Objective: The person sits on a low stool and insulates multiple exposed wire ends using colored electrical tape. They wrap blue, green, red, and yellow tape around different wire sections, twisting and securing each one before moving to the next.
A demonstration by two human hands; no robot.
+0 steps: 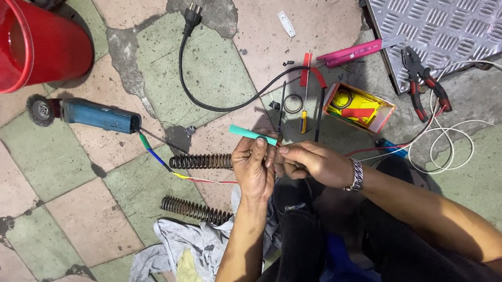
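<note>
Red bucket (pixel 10 42), blue grinder (pixel 99 115), teal-handled tool (pixel 251 134), pink-and-green tiled floor (pixel 54 224), ridged silver plate (pixel 454 1).

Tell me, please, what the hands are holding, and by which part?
The left hand grips a teal-handled tool below its handle; what the right hand pinches cannot be told.

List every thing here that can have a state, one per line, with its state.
Left hand: closed around a teal tool handle.
Right hand: pinching something small at the left hand's fingertips.
Bucket: tipped on its side.
Grinder: lying on the floor, wire wheel fitted.
Plug: unplugged, on the floor.
Pliers: lying with handles spread.
Small box: open, parts inside.
White wire: loosely coiled.
Rag: crumpled.
</note>
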